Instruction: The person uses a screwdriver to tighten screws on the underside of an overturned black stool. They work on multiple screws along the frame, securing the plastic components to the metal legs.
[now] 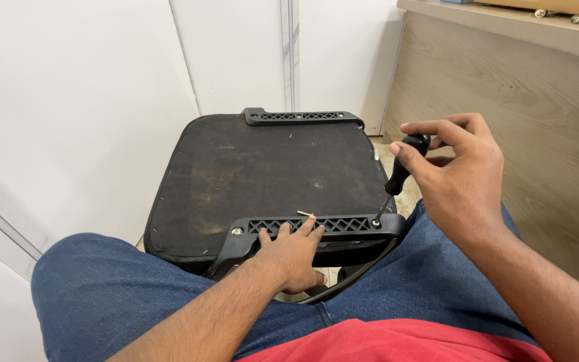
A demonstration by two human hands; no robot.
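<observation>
Beside wooden cabinet [504, 87]: right hand [460, 177] grip closed round screwdriver [402, 171]; left hand [293, 251] flat on bracket [343, 226].

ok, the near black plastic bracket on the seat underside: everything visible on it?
The near black plastic bracket is a long bar with a lattice of diamond cut-outs, lying across the near edge of the upturned dark fabric-covered seat base. A silver bolt head shows at its left end. At its right end the tip of a black-handled screwdriver, held by the right hand, meets a fastener. The left hand presses flat on its middle.
</observation>
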